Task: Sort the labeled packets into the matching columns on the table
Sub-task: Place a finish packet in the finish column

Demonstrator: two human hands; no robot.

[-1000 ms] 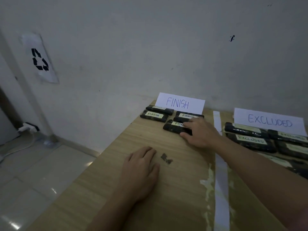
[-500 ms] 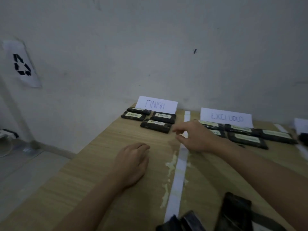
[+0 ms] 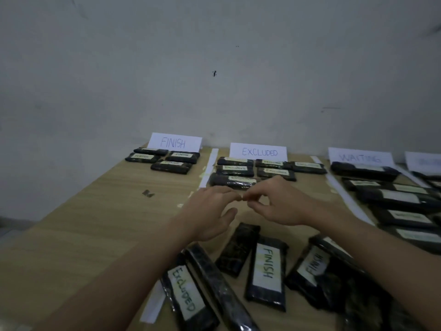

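The left hand [image 3: 210, 216] and the right hand [image 3: 276, 204] hover together above the middle of the table [image 3: 83, 223], fingertips nearly meeting. Both have loosely curled fingers, and neither grasps a packet; whether some tiny scrap sits between the fingertips cannot be told from this blurred view.

Just near of the hands lies the unsorted pile. A packet labeled FINISH [image 3: 266, 273] lies label-up, directly below the right hand, with a second FINISH packet [image 3: 312, 263] to its right, tilted against other dark packets. To the left, an EXCLUDED packet [image 3: 185, 292] lies beside a long unlabeled-looking one, and a smaller dark packet [image 3: 237, 249] shows no label at all.

Farther out, the sorted columns stand against the wall: the FINISH sign [image 3: 174, 142] at far left with four packets before it, the EXCLUDED sign [image 3: 259, 152] in the middle with six or so, and the WAITING sign [image 3: 360, 157] at right over a long row. White tape strips [image 3: 208, 167] divide the columns.

The step in hand appears to be choosing the next packet. To do it well, the person would best take a packet whose label already reads clearly, such as the central FINISH one, gripping it across its short sides so the slick wrapping does not slip. It would then go to the far-left column, laid label-up just near of the existing row without crossing the tape. The unlabeled packet likely needs turning over first.
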